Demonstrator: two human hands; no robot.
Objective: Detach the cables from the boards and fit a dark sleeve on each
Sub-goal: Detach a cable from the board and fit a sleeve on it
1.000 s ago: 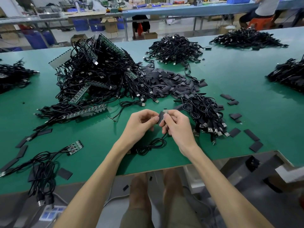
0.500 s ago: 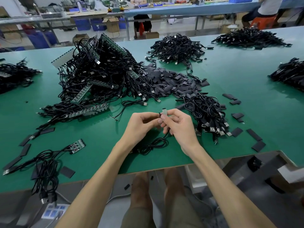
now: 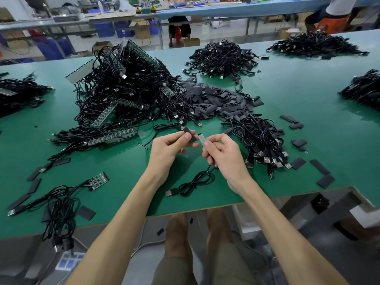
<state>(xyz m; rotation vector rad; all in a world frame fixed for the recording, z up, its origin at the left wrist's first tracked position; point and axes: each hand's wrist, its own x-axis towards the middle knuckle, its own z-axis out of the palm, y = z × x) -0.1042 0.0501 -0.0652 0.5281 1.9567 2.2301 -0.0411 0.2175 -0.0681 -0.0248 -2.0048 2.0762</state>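
My left hand (image 3: 167, 150) pinches a flat dark sleeve (image 3: 190, 133) between thumb and fingers, just above the green table. My right hand (image 3: 223, 153) grips the small pale end piece (image 3: 202, 138) of a black cable (image 3: 194, 183), which hangs from the hand and coils on the table to a USB plug near the front edge. Sleeve and end piece are a short gap apart. A big heap of cables still on green boards (image 3: 125, 95) lies behind the hands, with a pile of loose dark sleeves (image 3: 213, 99) to its right.
A bundle of cables (image 3: 261, 140) lies right of my right hand. Loose sleeves (image 3: 320, 172) are scattered at the right. A small board with cables (image 3: 98, 179) sits front left. More cable heaps (image 3: 223, 58) lie farther back. The table's front edge (image 3: 185, 211) is close.
My hands, which were pressed together around the cable end, have drawn apart. The left hand now holds the sleeve clear of the end piece in the right hand.
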